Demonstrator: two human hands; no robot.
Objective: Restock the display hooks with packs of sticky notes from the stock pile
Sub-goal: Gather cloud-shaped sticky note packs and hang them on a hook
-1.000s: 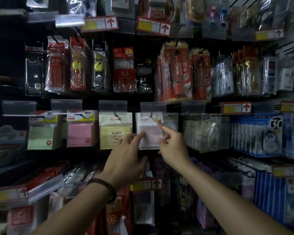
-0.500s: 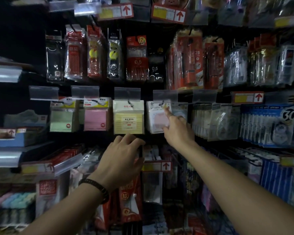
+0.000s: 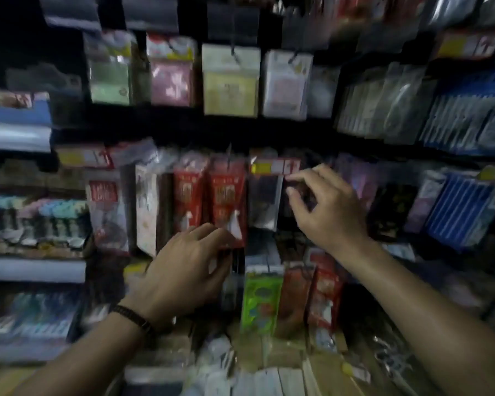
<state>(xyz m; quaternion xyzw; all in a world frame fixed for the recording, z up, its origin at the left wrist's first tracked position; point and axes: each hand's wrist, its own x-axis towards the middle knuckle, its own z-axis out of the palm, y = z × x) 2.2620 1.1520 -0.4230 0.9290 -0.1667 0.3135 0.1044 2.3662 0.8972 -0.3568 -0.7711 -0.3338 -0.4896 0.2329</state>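
Observation:
Sticky-note packs hang in a row on hooks near the top: a green pack (image 3: 109, 78), a pink pack (image 3: 170, 78), a yellow pack (image 3: 230, 84) and a white pack (image 3: 286, 84). Both hands are well below that row. My left hand (image 3: 186, 270), with a dark bracelet at the wrist, hovers with loosely bent fingers in front of red hanging packs (image 3: 226, 201) and holds nothing. My right hand (image 3: 323, 207) is higher, fingers loosely curled and empty, beside a red-and-yellow price tag (image 3: 275, 167). The frame is motion-blurred.
Blue packs (image 3: 466, 207) hang at the right, pastel items (image 3: 35, 215) sit on left shelves. A green pack (image 3: 260, 298) hangs low in the middle. Cardboard boxes with white packs (image 3: 269, 378) lie at the bottom edge.
The view has tilted down, so the sticky-note row moved up. My right hand let go of the white pack and dropped lower; my left hand also came down.

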